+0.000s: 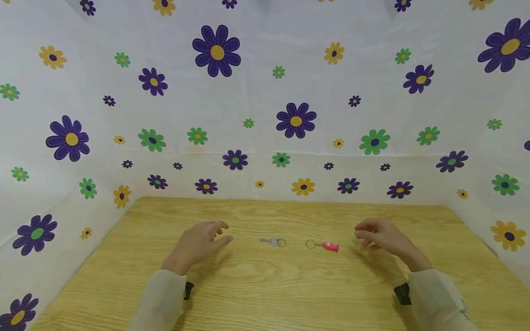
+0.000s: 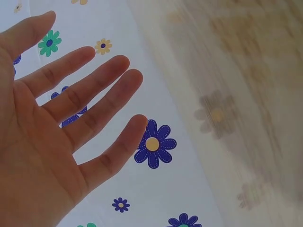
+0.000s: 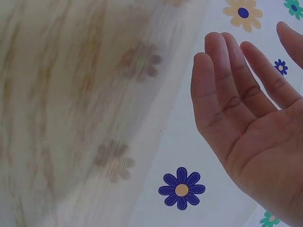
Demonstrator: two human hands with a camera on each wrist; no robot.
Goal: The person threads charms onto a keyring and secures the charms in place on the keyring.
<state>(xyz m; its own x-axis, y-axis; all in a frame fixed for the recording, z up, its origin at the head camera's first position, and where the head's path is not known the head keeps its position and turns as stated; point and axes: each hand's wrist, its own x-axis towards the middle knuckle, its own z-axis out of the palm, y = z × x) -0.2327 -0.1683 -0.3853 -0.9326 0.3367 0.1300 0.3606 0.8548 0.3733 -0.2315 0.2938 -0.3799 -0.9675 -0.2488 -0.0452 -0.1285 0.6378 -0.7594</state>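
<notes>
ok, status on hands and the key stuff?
Left hand open, empty. Right hand open, empty. Key and pink keychain lie between them on the table, untouched. Nothing between.

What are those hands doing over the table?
A person holds both hands above a wooden table, gripping nothing. The left hand and the right hand are open, fingers relaxed. Between them lie a small silver key on a ring and a pink charm on a key ring, side by side but apart. Neither hand touches them. Flowered cloth hangs behind and to both sides.
</notes>
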